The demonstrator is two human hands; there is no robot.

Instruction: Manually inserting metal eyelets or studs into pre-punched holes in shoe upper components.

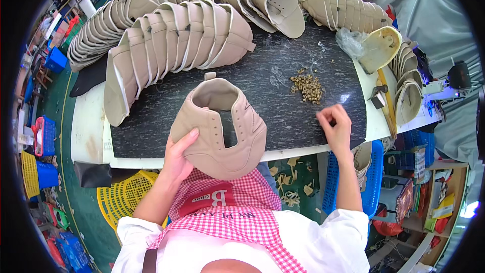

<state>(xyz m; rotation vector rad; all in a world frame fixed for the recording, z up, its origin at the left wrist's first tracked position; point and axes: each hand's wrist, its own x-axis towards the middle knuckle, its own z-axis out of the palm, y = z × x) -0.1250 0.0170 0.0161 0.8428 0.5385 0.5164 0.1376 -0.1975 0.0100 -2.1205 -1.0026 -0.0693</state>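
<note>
My left hand [178,156] grips a beige shoe upper [217,154] by its left side, thumb on the outside and the other fingers hidden behind it. The upper is held over the table's front edge, heel loop pointing away from me. Rows of small holes run along both sides of its throat opening. Over the right part of the dark mat [273,116], my right hand [336,126] is closed, thumb and fingertips drawn together. Whatever is in that pinch is too small to make out. Just beyond it lies a loose pile of small brass-coloured ring-like pieces [308,88].
Nested beige uppers form long rows at left [182,35] and back right [348,10]; more uppers [408,101] stand at right. Near those are a clear plastic bag [351,43] and a metal block [378,98]. A yellow basket [126,197] and blue basket [374,172] sit below the table.
</note>
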